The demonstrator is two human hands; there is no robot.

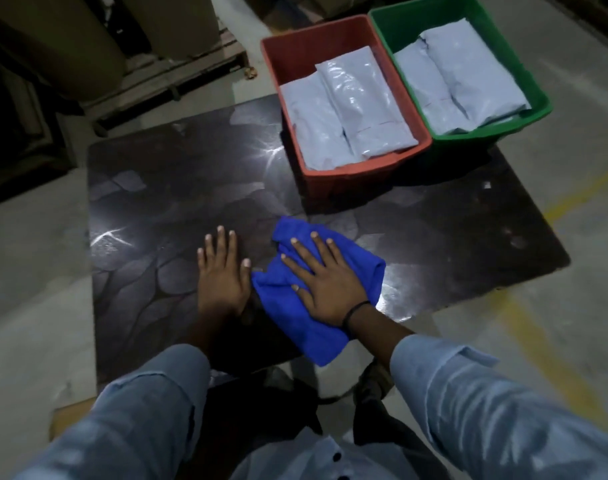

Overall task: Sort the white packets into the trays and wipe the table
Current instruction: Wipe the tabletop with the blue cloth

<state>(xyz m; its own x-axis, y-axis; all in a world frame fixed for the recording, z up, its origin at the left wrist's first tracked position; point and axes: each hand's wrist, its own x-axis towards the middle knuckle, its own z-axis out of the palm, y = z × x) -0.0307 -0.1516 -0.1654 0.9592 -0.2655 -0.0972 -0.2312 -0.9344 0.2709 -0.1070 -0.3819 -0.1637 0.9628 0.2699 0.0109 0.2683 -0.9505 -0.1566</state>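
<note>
Table across the middle: dark, glossy, patterned slab (178, 188). At far right, red plastic tray (330, 181) and green plastic tray (444, 13), side by side, both holding white plastic packets (361, 105). Near centre, crumpled blue microfibre cloth (282, 310), pressed down under right hand (325, 282), fingers spread wide. Just left, left hand (221, 275), flat on the table, holding nothing. Sorting apparently done; wiping in hand. Next, likely: sweep across the remaining surface, keeping pressure.

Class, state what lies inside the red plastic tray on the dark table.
Two white plastic packets lie side by side inside the red plastic tray, covering most of its floor. Anything beneath them is hidden.
</note>
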